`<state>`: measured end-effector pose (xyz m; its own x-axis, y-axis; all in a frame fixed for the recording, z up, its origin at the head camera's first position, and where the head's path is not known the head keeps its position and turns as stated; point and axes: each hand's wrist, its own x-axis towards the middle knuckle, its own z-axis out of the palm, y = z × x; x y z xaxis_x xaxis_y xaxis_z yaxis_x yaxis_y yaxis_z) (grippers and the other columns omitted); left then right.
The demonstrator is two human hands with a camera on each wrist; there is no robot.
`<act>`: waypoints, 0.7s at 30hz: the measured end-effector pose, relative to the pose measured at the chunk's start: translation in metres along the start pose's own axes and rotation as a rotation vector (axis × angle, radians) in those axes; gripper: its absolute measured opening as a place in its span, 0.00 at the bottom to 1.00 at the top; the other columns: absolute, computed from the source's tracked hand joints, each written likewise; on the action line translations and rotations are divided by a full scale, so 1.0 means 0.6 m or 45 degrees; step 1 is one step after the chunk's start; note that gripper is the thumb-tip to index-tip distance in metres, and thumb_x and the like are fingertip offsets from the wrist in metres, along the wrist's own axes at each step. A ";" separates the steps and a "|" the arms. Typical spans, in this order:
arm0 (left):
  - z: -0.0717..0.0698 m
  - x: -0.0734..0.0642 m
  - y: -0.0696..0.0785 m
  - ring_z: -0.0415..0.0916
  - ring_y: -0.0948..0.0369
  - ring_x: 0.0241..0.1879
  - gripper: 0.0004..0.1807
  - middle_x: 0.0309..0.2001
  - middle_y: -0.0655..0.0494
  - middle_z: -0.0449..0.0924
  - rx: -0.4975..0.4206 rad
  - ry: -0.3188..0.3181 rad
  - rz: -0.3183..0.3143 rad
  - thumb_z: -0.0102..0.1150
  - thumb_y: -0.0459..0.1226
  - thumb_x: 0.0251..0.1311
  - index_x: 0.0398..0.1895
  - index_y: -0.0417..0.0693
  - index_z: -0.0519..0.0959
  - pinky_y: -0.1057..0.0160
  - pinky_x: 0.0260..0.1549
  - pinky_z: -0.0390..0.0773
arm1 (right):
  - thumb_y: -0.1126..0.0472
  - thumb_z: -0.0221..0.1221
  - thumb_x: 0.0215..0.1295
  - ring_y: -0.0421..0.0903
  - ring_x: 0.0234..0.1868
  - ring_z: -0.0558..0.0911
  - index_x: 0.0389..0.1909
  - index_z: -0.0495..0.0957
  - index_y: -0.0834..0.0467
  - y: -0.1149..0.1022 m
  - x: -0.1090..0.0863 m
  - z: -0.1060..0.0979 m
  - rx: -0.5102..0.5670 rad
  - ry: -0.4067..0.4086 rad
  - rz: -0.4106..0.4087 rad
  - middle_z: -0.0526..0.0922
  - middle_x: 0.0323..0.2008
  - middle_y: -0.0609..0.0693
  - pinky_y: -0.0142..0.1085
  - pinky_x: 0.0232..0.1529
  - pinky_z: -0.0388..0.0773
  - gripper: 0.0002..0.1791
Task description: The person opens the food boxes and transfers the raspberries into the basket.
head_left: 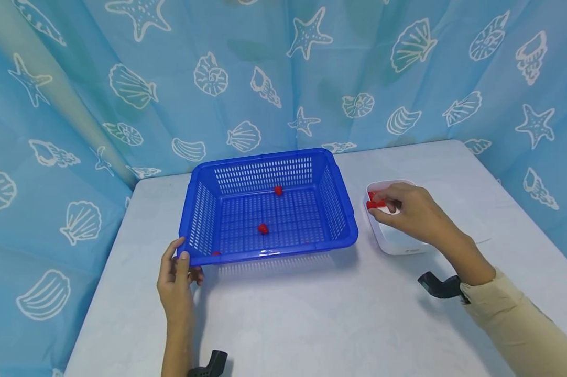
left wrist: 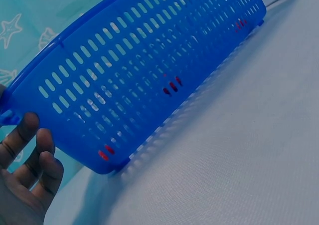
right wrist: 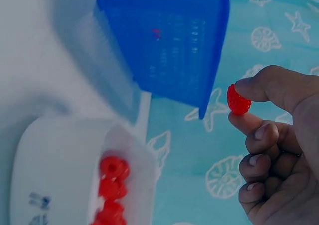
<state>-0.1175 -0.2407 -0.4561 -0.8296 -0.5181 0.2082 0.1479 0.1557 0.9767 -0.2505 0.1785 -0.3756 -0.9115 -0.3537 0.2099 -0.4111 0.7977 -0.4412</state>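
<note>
My right hand (head_left: 417,214) pinches a red raspberry (right wrist: 239,100) between thumb and forefinger, above a white plastic box (head_left: 396,247). Its other fingers are curled towards the palm. Several more raspberries (right wrist: 112,189) lie in that box, seen best in the right wrist view. To the left stands a blue slotted basket (head_left: 274,256). On its floor are a raspberry (head_left: 278,190) towards the back, another raspberry (head_left: 263,229) in the middle and a third raspberry (head_left: 216,254), partly hidden by the front rim. At the basket's near left corner, my left hand (head_left: 176,283) holds the rim.
A white cloth covers the table (head_left: 312,319). Behind and beside it hangs a blue curtain (head_left: 274,120) with white shell and starfish prints. A black wrist mount (head_left: 439,286) sits on the right forearm, and another black mount (head_left: 213,364) on the left.
</note>
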 end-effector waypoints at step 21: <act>-0.002 0.002 -0.004 0.72 0.53 0.25 0.20 0.32 0.44 0.70 0.023 0.010 -0.015 0.46 0.48 0.66 0.61 0.63 0.68 0.66 0.20 0.74 | 0.53 0.65 0.53 0.43 0.29 0.69 0.38 0.81 0.51 -0.065 0.011 0.013 0.044 0.018 -0.102 0.69 0.23 0.44 0.35 0.27 0.68 0.12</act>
<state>-0.1184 -0.2427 -0.4583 -0.8271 -0.5263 0.1972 0.1284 0.1646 0.9780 -0.2407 0.1413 -0.3636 -0.8754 -0.4088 0.2580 -0.4833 0.7497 -0.4521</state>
